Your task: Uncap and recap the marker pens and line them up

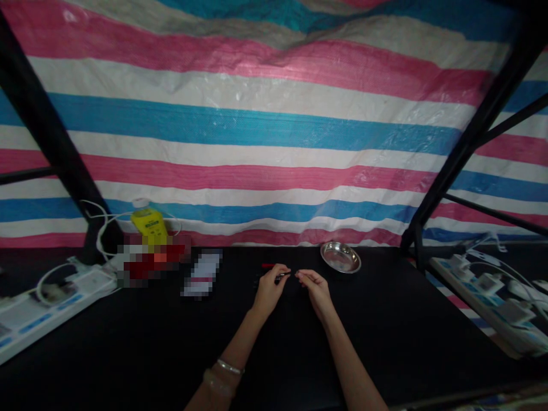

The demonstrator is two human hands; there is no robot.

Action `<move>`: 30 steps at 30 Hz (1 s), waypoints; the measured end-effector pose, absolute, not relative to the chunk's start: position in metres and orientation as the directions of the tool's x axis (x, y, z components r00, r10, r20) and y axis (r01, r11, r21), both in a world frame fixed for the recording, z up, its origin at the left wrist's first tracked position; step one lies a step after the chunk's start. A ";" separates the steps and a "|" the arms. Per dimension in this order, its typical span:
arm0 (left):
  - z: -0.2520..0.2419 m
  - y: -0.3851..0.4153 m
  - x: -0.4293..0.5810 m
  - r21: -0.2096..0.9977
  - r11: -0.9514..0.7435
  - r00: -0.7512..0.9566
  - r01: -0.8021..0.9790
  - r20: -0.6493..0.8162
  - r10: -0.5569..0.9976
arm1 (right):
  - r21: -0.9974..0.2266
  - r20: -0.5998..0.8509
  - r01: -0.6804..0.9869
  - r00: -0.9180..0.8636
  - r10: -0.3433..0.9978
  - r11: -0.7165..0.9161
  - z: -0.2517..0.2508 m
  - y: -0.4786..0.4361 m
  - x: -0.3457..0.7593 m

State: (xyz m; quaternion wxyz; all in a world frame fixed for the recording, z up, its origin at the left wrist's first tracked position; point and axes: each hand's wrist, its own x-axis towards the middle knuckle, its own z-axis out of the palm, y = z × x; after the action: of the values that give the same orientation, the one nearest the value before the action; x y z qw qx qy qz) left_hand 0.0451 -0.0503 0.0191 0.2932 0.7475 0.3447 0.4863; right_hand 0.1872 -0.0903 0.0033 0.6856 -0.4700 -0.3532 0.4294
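looks dim overall, brightest on the striped sheet point(265, 128), with a soft glow high in the middle and small glints along its creases. sinks to near-black on the worktop point(141, 342), blurring away shadows. catches glare in the metal dish point(341, 258). splays the black posts point(45, 125) point(486, 114) toward the edges. softens around the left hand point(269, 290) and right hand point(317, 290), leaving the small dark thing point(282, 275) between fingers indistinct. breaks into coarse pixels over two patches point(156, 261) point(203, 273) at left.

My left hand point(267, 290), right hand point(319, 292) and forearms point(347, 351): bare. Left arm wears slim, shiny silvery bangle point(230, 367); wider pale band point(219, 385) further up, blurred.
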 end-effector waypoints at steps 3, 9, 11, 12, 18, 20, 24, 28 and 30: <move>0.020 -0.051 0.046 0.766 -0.601 0.285 0.225 0.538 0.793 | -0.934 0.065 -0.304 0.376 0.924 0.190 0.002 -0.089 0.188; 0.019 -0.051 0.045 0.761 -0.605 0.298 0.233 0.537 0.790 | -0.932 0.051 -0.319 0.351 0.935 0.170 -0.001 -0.088 0.187; 0.017 -0.050 0.045 0.762 -0.598 0.306 0.249 0.524 0.795 | -0.935 0.061 -0.306 0.357 0.932 0.178 -0.002 -0.088 0.188; 0.016 -0.050 0.046 0.761 -0.595 0.309 0.258 0.518 0.797 | -0.937 0.069 -0.296 0.362 0.930 0.185 -0.002 -0.088 0.188; 0.017 -0.049 0.044 0.706 -0.622 0.340 0.337 0.525 0.780 | -0.971 0.136 -0.136 0.368 0.920 0.198 0.000 -0.090 0.187; 0.019 -0.049 0.044 0.685 -0.636 0.350 0.356 0.533 0.770 | -0.976 0.153 -0.089 0.371 0.916 0.199 0.003 -0.091 0.186; 0.020 -0.052 0.045 0.689 -0.622 0.359 0.372 0.511 0.781 | -0.973 0.205 -0.038 0.319 0.925 0.229 0.006 -0.091 0.182; 0.018 -0.052 0.047 0.741 -0.589 0.371 0.322 0.473 0.799 | -0.960 0.277 0.055 0.303 0.912 0.273 0.004 -0.093 0.178; 0.017 -0.052 0.047 0.771 -0.578 0.385 0.269 0.463 0.798 | -0.938 0.340 0.170 0.285 0.896 0.303 0.003 -0.096 0.176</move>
State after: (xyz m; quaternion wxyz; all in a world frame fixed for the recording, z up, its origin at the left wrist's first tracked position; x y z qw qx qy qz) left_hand 0.0473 -0.0520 0.0173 0.3043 0.7746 0.3444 0.4345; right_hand 0.1761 -0.0959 0.0026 0.6167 -0.5119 -0.5205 0.2945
